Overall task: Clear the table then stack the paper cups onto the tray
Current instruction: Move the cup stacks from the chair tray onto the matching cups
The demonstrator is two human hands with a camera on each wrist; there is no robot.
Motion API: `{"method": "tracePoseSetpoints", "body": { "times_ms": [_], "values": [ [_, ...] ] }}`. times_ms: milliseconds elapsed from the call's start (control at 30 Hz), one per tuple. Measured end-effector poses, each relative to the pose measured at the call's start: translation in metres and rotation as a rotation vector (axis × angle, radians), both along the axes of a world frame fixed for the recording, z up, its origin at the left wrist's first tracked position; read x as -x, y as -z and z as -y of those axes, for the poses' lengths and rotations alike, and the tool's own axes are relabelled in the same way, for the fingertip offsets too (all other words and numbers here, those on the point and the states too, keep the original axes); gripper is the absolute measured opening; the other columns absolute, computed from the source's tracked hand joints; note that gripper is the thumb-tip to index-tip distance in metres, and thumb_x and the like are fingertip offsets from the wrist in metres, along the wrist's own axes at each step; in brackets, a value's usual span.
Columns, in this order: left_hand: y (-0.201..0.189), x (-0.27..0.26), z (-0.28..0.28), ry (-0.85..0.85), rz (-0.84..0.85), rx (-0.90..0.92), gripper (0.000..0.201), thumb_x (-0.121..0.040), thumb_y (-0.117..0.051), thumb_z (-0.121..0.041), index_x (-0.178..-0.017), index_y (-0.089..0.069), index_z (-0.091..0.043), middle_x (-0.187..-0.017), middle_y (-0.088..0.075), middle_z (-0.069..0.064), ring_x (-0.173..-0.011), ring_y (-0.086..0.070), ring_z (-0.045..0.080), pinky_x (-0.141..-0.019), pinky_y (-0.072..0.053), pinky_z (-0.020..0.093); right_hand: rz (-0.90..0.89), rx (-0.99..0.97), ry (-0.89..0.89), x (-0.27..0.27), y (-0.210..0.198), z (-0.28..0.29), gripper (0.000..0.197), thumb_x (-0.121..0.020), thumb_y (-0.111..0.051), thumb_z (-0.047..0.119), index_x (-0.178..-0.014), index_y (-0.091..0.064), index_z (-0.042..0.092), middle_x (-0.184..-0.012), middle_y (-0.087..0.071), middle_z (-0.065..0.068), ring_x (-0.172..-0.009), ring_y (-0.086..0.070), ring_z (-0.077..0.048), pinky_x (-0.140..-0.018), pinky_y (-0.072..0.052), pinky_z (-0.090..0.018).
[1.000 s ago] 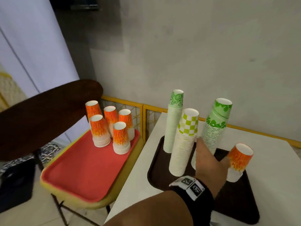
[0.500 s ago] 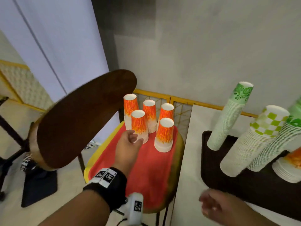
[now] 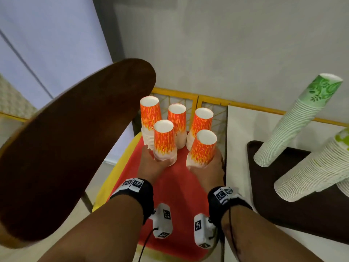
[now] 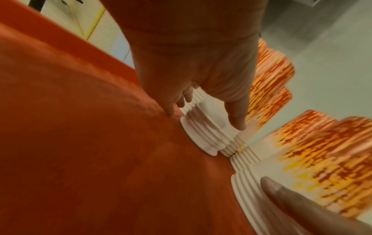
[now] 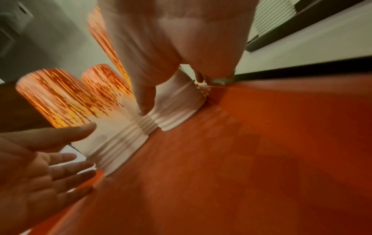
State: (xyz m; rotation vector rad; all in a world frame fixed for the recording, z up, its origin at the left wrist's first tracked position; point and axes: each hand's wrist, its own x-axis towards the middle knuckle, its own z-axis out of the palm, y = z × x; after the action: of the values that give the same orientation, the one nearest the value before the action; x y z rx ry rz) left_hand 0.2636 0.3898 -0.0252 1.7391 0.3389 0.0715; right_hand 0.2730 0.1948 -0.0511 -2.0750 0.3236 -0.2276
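Several short stacks of upturned orange paper cups stand at the far end of a red tray [image 3: 170, 188]. My left hand [image 3: 151, 161] reaches the base of the front-left stack [image 3: 164, 140]; its thumb and straight, spread fingers touch the white rims [image 4: 203, 136] on either side. My right hand [image 3: 209, 167] grips the base of the front-right stack [image 3: 203, 148], thumb on its near side and fingers behind it [image 5: 177, 111]. Three more orange stacks stand behind these two.
A dark brown tray [image 3: 283, 205] on the white table [image 3: 238, 138] to the right holds tall stacks of green-patterned cups [image 3: 294, 125]. A brown chair back [image 3: 75, 138] looms at the left. A yellow railing [image 3: 188, 93] runs behind the red tray.
My view has swung left from the brown tray to the red tray. Both hands have moved forward to the two front orange stacks; the right hand came over from the table edge.
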Motion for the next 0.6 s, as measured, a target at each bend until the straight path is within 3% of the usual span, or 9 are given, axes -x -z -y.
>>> {"method": "tracePoseSetpoints", "body": {
  "times_ms": [167, 267, 367, 500, 600],
  "values": [
    [0.016, -0.015, -0.001, -0.039, -0.018, -0.02, 0.093, -0.07, -0.089, -0.019, -0.144, -0.034, -0.022, -0.125, -0.057, -0.008, -0.111, -0.056, 0.012, -0.097, -0.046, 0.032, 0.036, 0.047, 0.006, -0.005, 0.006, -0.003, 0.113, -0.036, -0.085, 0.059, -0.137, -0.037, 0.041, -0.127, -0.058, 0.017, -0.118, -0.06, -0.015, -0.101, -0.047, -0.054],
    [0.018, -0.018, 0.006, -0.055, 0.017, -0.028, 0.081, -0.07, -0.088, -0.02, -0.136, -0.041, -0.026, -0.119, -0.061, -0.008, -0.107, -0.06, 0.014, -0.095, -0.048, 0.034, 0.019, 0.043, 0.003, -0.006, 0.01, -0.004, 0.098, -0.04, -0.085, 0.06, -0.127, -0.042, 0.04, -0.12, -0.061, 0.009, -0.112, -0.061, -0.021, -0.097, -0.05, -0.051],
    [0.023, -0.02, 0.01, -0.057, 0.037, -0.091, 0.073, -0.069, -0.088, -0.023, -0.129, -0.047, -0.031, -0.117, -0.065, -0.006, -0.106, -0.063, 0.015, -0.093, -0.052, 0.037, 0.031, -0.011, -0.002, -0.003, 0.011, -0.002, 0.095, -0.044, -0.085, 0.055, -0.127, -0.043, 0.035, -0.118, -0.06, 0.003, -0.107, -0.063, -0.02, -0.089, -0.056, -0.046],
    [0.029, -0.023, 0.014, -0.088, 0.086, -0.206, 0.075, -0.054, -0.089, -0.045, -0.118, -0.052, -0.039, -0.117, -0.064, -0.007, -0.107, -0.063, 0.014, -0.09, -0.056, 0.044, 0.068, -0.016, -0.001, 0.008, 0.003, 0.003, 0.095, -0.049, -0.088, 0.046, -0.132, -0.046, 0.026, -0.12, -0.053, -0.001, -0.107, -0.06, -0.017, -0.088, -0.056, -0.039],
    [0.029, -0.028, 0.021, -0.113, 0.119, -0.107, 0.077, -0.056, -0.095, -0.025, -0.118, -0.049, -0.027, -0.109, -0.064, -0.006, -0.1, -0.064, 0.009, -0.082, -0.054, 0.031, 0.065, -0.009, 0.014, 0.016, 0.0, 0.008, 0.097, -0.053, -0.087, 0.04, -0.137, -0.042, 0.022, -0.122, -0.045, 0.0, -0.109, -0.054, -0.017, -0.09, -0.051, -0.035]
  ]
}}
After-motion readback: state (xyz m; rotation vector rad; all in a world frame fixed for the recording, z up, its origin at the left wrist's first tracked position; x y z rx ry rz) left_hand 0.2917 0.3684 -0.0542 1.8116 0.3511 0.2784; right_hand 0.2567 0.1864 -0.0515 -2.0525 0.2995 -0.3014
